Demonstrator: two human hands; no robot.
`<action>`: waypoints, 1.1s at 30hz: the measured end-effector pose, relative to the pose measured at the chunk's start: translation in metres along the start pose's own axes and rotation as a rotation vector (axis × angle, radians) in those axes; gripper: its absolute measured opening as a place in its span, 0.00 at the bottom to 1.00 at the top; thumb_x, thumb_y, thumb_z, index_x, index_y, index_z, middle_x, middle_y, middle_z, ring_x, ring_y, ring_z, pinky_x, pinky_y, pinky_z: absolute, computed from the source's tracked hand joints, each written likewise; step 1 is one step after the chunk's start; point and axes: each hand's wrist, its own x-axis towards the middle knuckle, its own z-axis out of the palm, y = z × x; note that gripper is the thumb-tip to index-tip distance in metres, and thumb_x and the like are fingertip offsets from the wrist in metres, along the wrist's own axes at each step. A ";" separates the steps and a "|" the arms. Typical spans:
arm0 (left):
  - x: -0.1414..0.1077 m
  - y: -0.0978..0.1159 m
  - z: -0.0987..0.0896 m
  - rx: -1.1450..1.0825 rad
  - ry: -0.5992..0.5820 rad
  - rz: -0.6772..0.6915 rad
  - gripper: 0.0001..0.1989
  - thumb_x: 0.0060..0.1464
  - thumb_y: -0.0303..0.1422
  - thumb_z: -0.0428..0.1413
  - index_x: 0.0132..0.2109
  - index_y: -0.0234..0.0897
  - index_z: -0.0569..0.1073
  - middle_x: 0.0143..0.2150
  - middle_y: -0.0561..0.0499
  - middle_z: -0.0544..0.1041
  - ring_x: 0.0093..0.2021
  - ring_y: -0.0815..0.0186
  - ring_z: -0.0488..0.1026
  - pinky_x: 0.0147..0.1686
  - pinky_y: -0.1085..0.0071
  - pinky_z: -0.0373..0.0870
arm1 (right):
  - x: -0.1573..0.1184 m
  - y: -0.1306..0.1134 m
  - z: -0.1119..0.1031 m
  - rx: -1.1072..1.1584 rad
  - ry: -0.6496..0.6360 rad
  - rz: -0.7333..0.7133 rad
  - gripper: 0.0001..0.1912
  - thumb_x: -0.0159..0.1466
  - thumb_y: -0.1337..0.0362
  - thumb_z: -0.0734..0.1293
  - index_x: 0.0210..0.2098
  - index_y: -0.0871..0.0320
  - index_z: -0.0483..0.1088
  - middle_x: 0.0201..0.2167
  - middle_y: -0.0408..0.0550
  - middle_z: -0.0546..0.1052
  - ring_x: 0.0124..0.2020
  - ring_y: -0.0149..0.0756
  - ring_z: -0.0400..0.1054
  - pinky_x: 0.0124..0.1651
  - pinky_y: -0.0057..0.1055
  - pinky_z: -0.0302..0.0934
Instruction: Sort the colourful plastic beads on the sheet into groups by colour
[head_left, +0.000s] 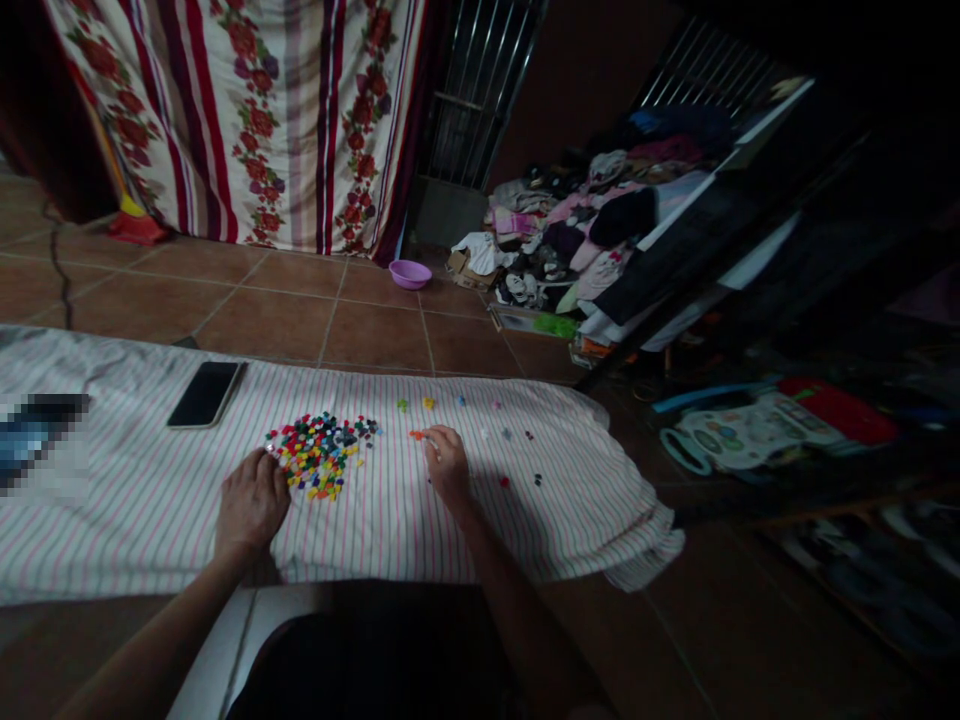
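A heap of small plastic pieces (319,455) in many colours lies on the striped cloth. At its left edge rests my left hand (253,497), palm down with loosely bent fingers, its fingertips partly hidden. To the right of the heap, my right hand (448,463) has thumb and fingers pinched together at a small orange piece (417,435). Beyond that hand sit small groups of pieces: green (403,405), yellow (428,402), blue (461,400) and pink (496,404). Grey (506,434), red (505,482) and black pieces (538,480) lie farther right.
A phone (206,394) lies on the striped cloth (135,480) left of the heap, with a blurred-out object (37,440) beyond it. On the tiled floor stand a purple basin (410,274) and a pile of clothes (585,215). A flowered curtain (300,120) hangs behind.
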 end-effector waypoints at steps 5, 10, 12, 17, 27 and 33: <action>0.001 0.000 0.000 0.020 -0.004 -0.017 0.15 0.63 0.35 0.41 0.47 0.33 0.67 0.54 0.38 0.72 0.49 0.54 0.70 0.46 0.59 0.64 | -0.022 -0.051 0.010 0.070 -0.111 0.009 0.16 0.64 0.70 0.58 0.44 0.56 0.75 0.44 0.52 0.75 0.47 0.37 0.70 0.50 0.34 0.67; 0.001 0.001 -0.001 0.016 0.002 -0.017 0.14 0.63 0.35 0.41 0.47 0.33 0.68 0.54 0.39 0.72 0.49 0.55 0.70 0.46 0.60 0.64 | -0.048 -0.086 0.026 0.120 -0.281 0.054 0.14 0.64 0.69 0.60 0.44 0.53 0.74 0.42 0.47 0.75 0.38 0.32 0.71 0.44 0.29 0.67; 0.002 0.001 -0.002 0.006 -0.008 -0.023 0.14 0.62 0.34 0.41 0.46 0.33 0.68 0.53 0.39 0.72 0.48 0.55 0.70 0.45 0.60 0.64 | -0.055 -0.092 0.032 0.117 -0.335 0.040 0.14 0.63 0.70 0.61 0.45 0.53 0.74 0.41 0.47 0.75 0.39 0.33 0.71 0.45 0.29 0.67; 0.002 0.002 -0.002 -0.045 -0.018 -0.046 0.14 0.62 0.34 0.42 0.47 0.33 0.68 0.53 0.37 0.72 0.51 0.53 0.69 0.47 0.58 0.65 | -0.057 -0.093 0.045 0.104 -0.372 0.003 0.15 0.63 0.71 0.60 0.46 0.56 0.73 0.41 0.49 0.75 0.44 0.35 0.69 0.50 0.32 0.65; 0.002 0.003 -0.001 -0.041 -0.010 -0.060 0.16 0.63 0.35 0.41 0.48 0.32 0.68 0.55 0.36 0.71 0.52 0.53 0.69 0.50 0.57 0.64 | -0.036 -0.110 0.055 0.018 -0.422 0.009 0.14 0.66 0.66 0.60 0.47 0.53 0.75 0.42 0.48 0.73 0.44 0.34 0.68 0.50 0.29 0.64; 0.002 0.003 -0.003 -0.017 -0.022 -0.031 0.14 0.62 0.34 0.42 0.46 0.32 0.69 0.54 0.36 0.71 0.52 0.53 0.68 0.49 0.58 0.64 | -0.027 -0.135 0.065 -0.067 -0.570 -0.042 0.12 0.68 0.61 0.61 0.45 0.49 0.75 0.43 0.46 0.72 0.46 0.33 0.67 0.49 0.28 0.63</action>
